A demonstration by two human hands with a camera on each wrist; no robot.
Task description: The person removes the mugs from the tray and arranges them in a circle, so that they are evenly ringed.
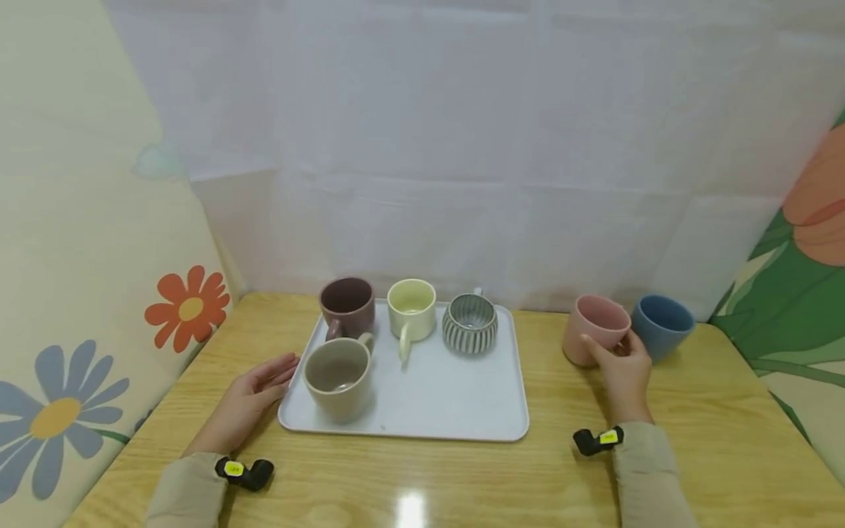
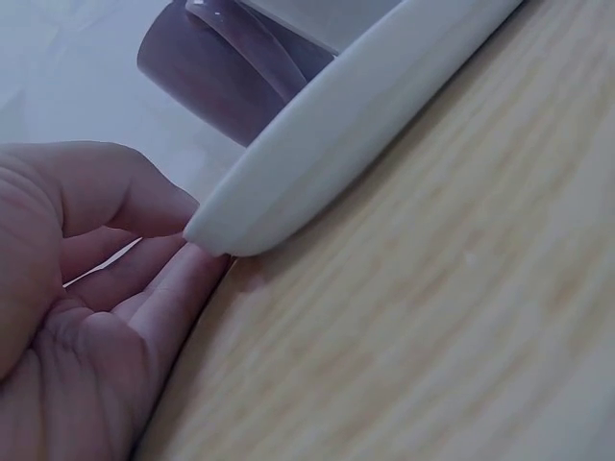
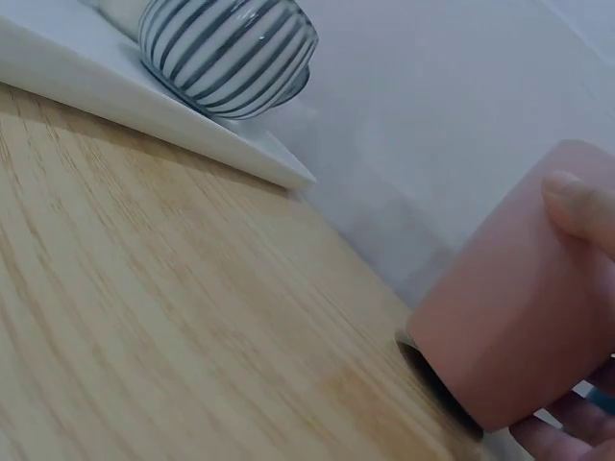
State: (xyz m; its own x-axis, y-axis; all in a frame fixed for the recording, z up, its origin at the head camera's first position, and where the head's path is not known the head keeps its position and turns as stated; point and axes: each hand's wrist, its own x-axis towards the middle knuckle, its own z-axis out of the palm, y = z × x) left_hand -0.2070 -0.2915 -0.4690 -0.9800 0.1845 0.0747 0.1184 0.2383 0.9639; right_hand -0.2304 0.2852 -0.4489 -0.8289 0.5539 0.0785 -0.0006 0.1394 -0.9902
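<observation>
"As the left hand (image 1: 246, 400) rests loose-fingered against the tray (image 1: 455, 389), what does the right hand (image 1: 623, 372) grip?"

"A plain pink cup (image 1: 584, 334) — smooth-sided, mouth upward — clasped between thumb and fingers, beside a blue cup (image 1: 668, 326), right of the tray."

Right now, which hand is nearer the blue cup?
Right. The right hand grips the pink cup beside the blue cup; the left hand is far left, at the tray.
</observation>
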